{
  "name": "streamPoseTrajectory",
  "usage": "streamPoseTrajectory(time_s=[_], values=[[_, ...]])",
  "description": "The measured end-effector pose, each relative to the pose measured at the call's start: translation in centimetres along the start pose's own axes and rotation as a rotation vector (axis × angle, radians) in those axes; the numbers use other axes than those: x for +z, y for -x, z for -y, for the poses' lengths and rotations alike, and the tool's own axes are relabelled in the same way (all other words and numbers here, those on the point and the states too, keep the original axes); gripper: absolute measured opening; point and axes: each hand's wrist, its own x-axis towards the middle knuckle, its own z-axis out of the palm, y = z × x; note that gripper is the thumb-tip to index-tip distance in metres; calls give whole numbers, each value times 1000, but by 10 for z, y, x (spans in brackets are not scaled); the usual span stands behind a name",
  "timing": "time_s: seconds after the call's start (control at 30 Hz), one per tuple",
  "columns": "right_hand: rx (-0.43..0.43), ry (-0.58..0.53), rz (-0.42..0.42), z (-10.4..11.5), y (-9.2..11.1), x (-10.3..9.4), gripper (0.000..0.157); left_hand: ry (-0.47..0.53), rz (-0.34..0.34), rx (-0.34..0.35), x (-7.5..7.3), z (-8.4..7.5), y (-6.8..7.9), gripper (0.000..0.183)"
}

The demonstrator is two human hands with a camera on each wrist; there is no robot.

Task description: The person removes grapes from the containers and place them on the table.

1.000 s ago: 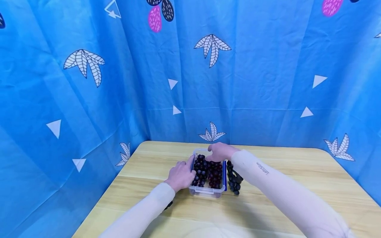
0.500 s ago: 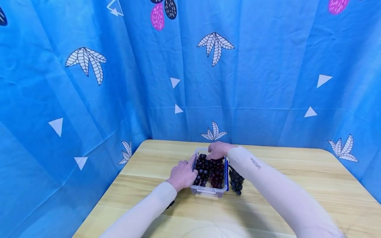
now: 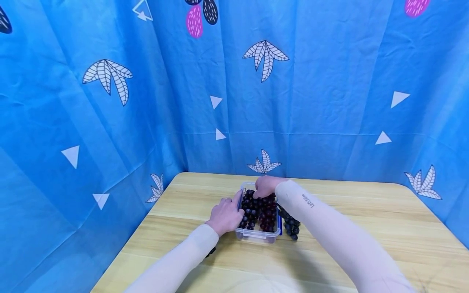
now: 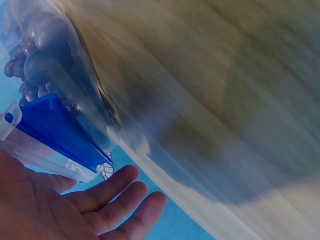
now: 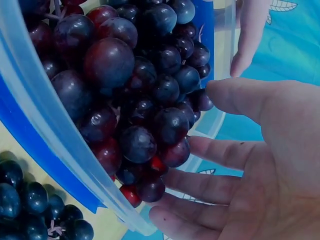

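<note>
A clear plastic food container (image 3: 256,234) with blue side flaps stands on the table, filled with dark bunches of grapes (image 3: 250,212). My left hand (image 3: 224,215) lies along its left side. In the left wrist view, that hand's fingers stretch out loosely beside the blue flap (image 4: 57,130). My right hand (image 3: 266,186) reaches over the far end of the container. The right wrist view has its thumb and extended fingers against the end of a purple-red grape bunch (image 5: 137,142), without curling round it.
Close to the container's right side lies another bunch of black grapes (image 3: 292,227), partly under the right sleeve. A small dark thing (image 3: 211,252) peeks out by the left sleeve. Blue patterned curtains (image 3: 329,101) hang behind the wooden table (image 3: 351,203).
My right hand has shifted slightly left and down to the grapes at the container's far end. The left hand stays at the container's side. The head view has moved a little.
</note>
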Motion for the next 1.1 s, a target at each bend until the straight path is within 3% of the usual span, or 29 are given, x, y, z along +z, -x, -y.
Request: streamPoseTrajectory(time_s=[0.43, 0.8, 1.1], values=[[66, 7, -6, -4, -2, 10, 42, -5, -3, -7, 3, 0, 0, 65], [40, 3, -73, -5, 1, 11, 32, -10, -15, -7, 2, 0, -1, 64], [45, 24, -66, -6, -2, 13, 38, -26, -16, -11, 3, 1, -1, 64]])
